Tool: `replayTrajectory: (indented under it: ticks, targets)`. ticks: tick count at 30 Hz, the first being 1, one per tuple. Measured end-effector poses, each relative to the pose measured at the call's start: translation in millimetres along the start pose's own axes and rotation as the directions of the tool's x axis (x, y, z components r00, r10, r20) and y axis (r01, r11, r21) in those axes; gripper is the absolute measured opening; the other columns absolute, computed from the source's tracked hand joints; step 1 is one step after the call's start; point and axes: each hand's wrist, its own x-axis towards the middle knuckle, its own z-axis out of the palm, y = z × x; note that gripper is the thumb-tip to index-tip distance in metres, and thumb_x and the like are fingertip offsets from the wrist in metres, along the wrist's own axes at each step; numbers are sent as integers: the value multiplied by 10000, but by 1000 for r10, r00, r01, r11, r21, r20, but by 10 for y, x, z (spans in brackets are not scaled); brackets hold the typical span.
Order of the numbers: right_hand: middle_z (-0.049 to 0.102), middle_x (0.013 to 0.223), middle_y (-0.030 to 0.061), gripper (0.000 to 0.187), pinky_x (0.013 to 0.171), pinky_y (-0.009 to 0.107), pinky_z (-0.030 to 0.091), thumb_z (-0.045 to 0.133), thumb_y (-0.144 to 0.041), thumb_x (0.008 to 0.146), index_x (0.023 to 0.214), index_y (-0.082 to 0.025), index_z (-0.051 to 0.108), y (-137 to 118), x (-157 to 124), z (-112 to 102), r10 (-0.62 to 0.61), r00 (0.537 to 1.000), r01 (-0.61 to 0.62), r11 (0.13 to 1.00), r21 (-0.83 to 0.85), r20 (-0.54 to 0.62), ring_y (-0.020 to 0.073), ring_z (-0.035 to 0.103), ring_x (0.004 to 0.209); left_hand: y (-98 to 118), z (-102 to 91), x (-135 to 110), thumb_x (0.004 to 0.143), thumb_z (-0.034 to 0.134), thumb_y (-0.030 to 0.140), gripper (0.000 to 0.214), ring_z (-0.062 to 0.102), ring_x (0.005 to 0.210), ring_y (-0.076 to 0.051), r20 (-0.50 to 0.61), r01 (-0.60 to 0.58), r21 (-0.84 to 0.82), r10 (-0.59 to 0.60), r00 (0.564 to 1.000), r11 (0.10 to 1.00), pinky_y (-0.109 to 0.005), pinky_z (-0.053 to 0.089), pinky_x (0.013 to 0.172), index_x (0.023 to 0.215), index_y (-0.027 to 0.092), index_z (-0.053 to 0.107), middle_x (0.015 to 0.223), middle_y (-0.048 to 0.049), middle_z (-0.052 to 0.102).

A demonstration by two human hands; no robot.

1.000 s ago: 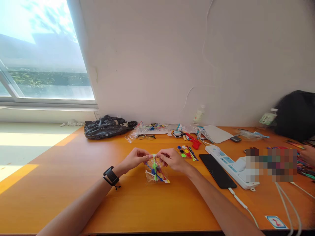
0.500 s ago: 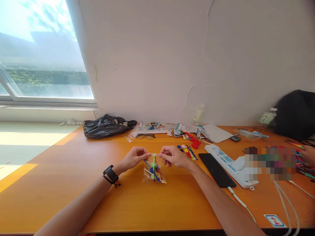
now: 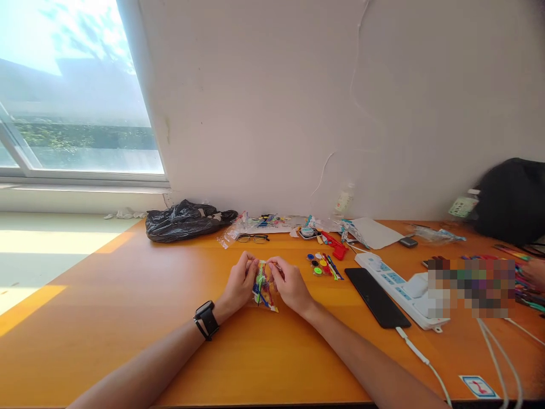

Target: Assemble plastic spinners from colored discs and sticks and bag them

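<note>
Between my hands, over the middle of the table, is a clear plastic bag (image 3: 264, 291) with small coloured plastic pieces inside: green, blue, red, white and yellow. My left hand (image 3: 242, 279) grips the bag's upper left side, thumb on the near face. On the opposite side my right hand (image 3: 289, 283) pinches the upper right part with thumb and bent fingers. Both hands partly cover the bag. A dark watch (image 3: 206, 318) is on my left wrist. Right of my hands lie several coloured discs (image 3: 317, 263) and a few thin coloured sticks (image 3: 333, 267).
A black phone (image 3: 377, 297) and a white power strip (image 3: 400, 289) lie to the right. Farther back are a red toy gun (image 3: 336, 247), eyeglasses (image 3: 253, 238) and a black plastic bag (image 3: 187, 221). Another person's hand (image 3: 534, 274) shows at the right edge, beside a blurred patch.
My hands have come closer together and closed around the bag's upper sides, where before their fingertips pinched its top edge. The bag looks narrower and more of it is covered.
</note>
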Motion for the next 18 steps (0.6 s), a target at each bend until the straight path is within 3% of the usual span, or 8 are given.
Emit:
replayTrajectory:
  ticks: [11,14,18]
  targets:
    - [688,811,27,290,671,266,452,454,-394,1082,1047,-216,680,-21,-71,65,-51,997,50,999,-9,-65,180,629,700,122,-4,-36,1055,437,449,272,417,559,-107,-9,-7,19,7,1000,1000,-206,347,532,915,218,464,642,68,484]
    - [680,784,21,329,648,267,464,476,-464,1072,1111,-216,689,10,-38,20,11,1000,-12,994,110,5,182,624,689,139,-23,-37,1051,441,456,274,432,556,-105,-13,4,11,-4,1000,1000,-204,353,533,923,216,469,645,64,498]
    - [645,723,14,432,600,260,467,505,-570,1042,984,-193,709,44,29,-40,40,984,-94,944,317,171,160,586,626,107,-40,-30,1045,447,496,298,473,541,-109,-3,37,-5,-37,999,999,-205,351,516,936,220,471,642,57,527]
